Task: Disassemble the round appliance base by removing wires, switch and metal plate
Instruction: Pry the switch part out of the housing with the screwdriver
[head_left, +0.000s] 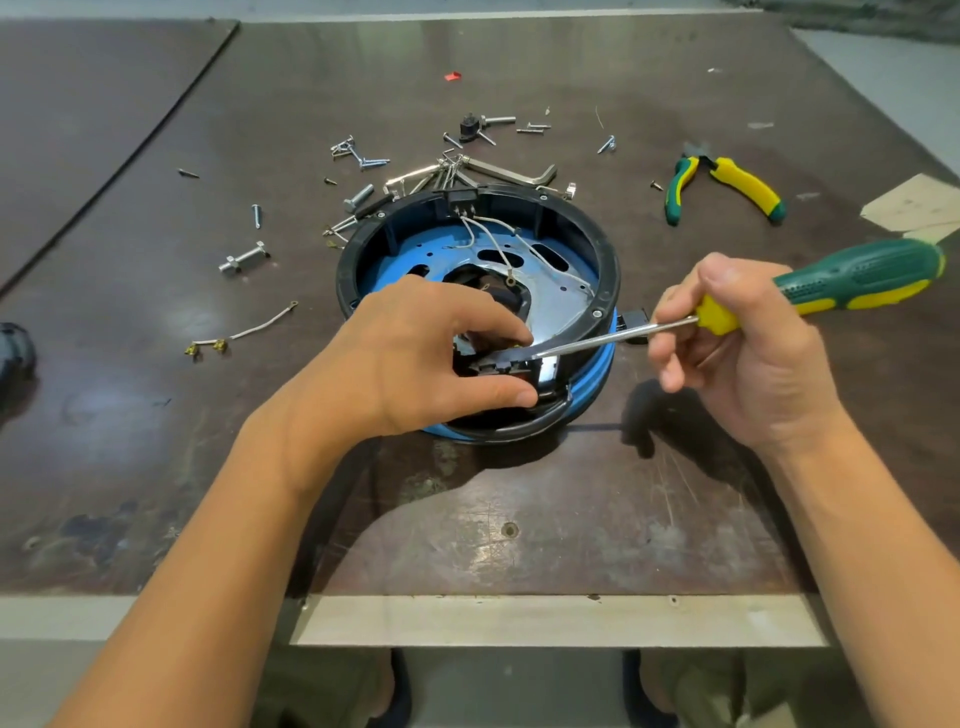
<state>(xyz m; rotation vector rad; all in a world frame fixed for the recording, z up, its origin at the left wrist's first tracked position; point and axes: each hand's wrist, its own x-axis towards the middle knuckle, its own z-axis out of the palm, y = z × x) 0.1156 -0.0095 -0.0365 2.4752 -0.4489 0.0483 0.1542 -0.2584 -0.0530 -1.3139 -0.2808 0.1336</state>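
The round appliance base (605, 260) sits mid-surface (519, 493), open side up, with white wires (501, 254) lying across its blue metal plate (447, 249). The left grip (415, 358) pinches a black component (491, 366) at the near rim. The right grip (737, 353) curls round a screwdriver (857, 280) whose tip touches that component.

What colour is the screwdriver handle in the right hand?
Green with yellow, on the screwdriver in the right hand; head view.

Round base (602, 291) mid-table (519, 519), loose screws (363, 161) behind, pliers (727, 187) right-rear, wire (244, 332) left
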